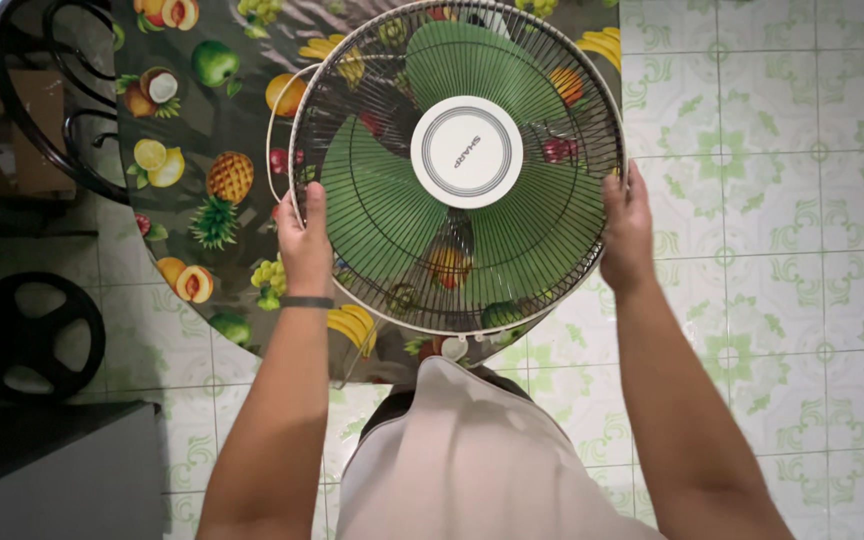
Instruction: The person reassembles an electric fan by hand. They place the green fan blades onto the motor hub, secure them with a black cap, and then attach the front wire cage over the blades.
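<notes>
The left hand [304, 245] grips the left rim of the round wire fan guard [552, 250], fingers curled around the edge, while the right hand [628, 230] clasps the right rim the same way. Behind the wire sit three green plastic blades [377, 205] and a white round centre cap [466, 151]. The guard is held over a table with a fruit-printed cloth [207, 120]; pale green patterned floor tiles [802, 200] spread right, and a black wheel-shaped base [32, 335] lies far left
</notes>
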